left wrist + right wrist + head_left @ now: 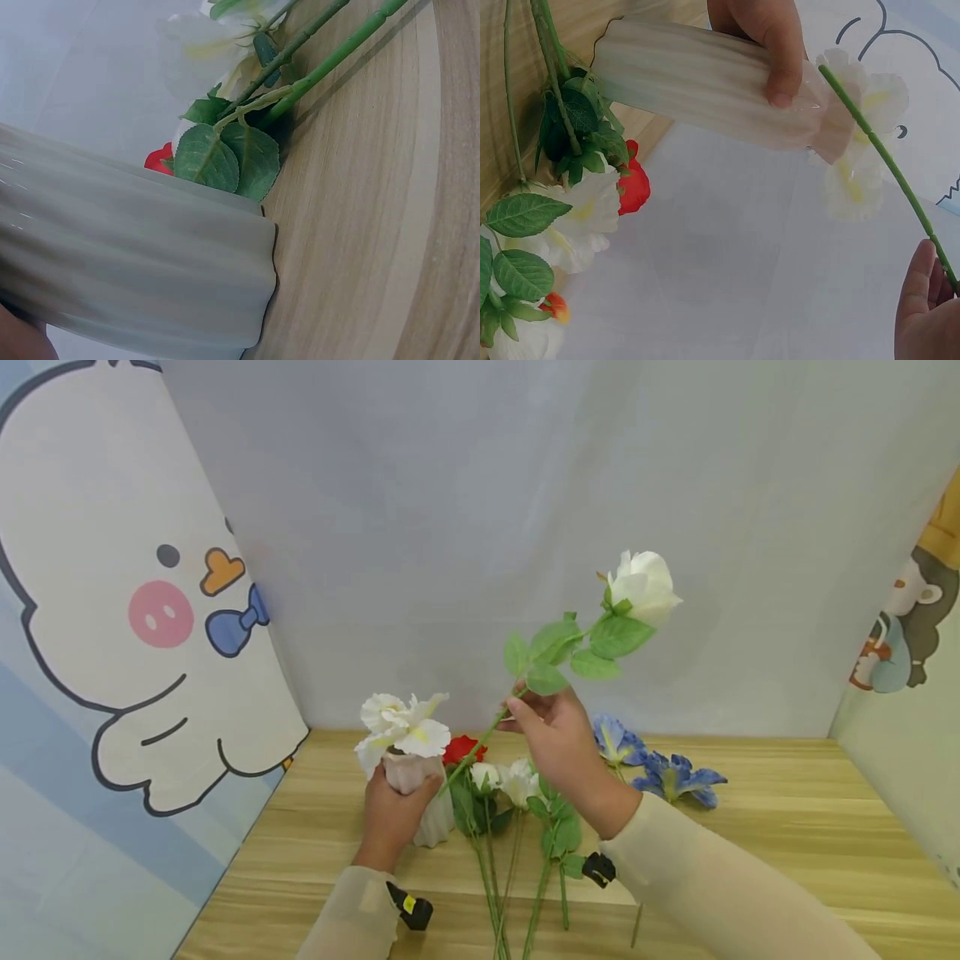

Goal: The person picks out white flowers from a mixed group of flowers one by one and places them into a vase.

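My left hand (pixel 397 818) grips a white ribbed vase (pixel 435 818) near its top, and the vase stands on the wooden table. A white iris (pixel 405 731) with yellow streaks sits in its mouth. My right hand (pixel 558 739) pinches the green stem of a white rose (pixel 645 589), its bloom up to the right and its leaves just above the fingers. In the right wrist view the lower end of that stem (pixel 870 135) overlaps the vase's mouth and the iris petals. The left wrist view shows the vase's base (pixel 247 292) on the wood.
Right of the vase lie a red flower (pixel 463 749), white flowers (pixel 519 783) and leafy green stems (pixel 536 902) pointing toward me. Two blue irises (pixel 675 777) lie farther right. A grey backdrop (pixel 450 527) rises behind the table (pixel 787 827), with a cartoon-printed panel (pixel 112 568) at left.
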Motion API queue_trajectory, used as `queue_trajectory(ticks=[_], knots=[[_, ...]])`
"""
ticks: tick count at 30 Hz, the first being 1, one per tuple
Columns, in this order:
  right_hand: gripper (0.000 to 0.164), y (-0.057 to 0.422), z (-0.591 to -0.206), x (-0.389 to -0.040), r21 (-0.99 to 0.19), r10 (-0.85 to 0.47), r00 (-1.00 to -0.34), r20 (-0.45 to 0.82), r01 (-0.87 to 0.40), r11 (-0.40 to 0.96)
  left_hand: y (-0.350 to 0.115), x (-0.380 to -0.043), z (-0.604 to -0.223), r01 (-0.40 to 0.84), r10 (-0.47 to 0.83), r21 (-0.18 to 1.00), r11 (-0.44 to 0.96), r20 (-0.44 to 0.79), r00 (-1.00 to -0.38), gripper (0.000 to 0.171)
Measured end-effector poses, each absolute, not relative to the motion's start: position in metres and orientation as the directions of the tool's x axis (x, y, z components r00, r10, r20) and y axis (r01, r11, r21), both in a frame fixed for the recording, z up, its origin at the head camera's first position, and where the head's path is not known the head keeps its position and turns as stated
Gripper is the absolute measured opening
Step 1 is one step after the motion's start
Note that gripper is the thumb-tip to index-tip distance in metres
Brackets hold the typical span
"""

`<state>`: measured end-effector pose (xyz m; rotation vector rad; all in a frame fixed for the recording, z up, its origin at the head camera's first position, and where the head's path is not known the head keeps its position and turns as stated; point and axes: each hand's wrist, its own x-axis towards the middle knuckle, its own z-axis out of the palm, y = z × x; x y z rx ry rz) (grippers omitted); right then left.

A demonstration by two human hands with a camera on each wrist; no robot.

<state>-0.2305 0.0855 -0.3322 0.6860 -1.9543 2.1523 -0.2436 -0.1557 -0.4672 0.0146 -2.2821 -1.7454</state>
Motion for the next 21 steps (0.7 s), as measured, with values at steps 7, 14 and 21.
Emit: queue_trajectory(ticks=[7,14,21], knots=[[0.017,0.085,-0.323,-0.233,-0.881,-0.168,-0.866,0.470,-0.450,-0.145,-0.155,-0.244,-0.468,0.153,-0.172,0.948,0.280,0.206,-0.963,0.061],[0.017,0.085,-0.321,-0.233,-0.866,-0.159,-0.854,0.496,-0.474,-0.159,-0.156,-0.243,-0.467,0.122,-0.164,0.954,0.272,0.171,-0.971,0.067],[0.019,0.082,-0.319,-0.237,-0.859,-0.123,-0.859,0.497,-0.468,-0.207,-0.155,-0.242,-0.466,0.115,-0.182,0.951,0.288,0.172,-0.968,0.069]])
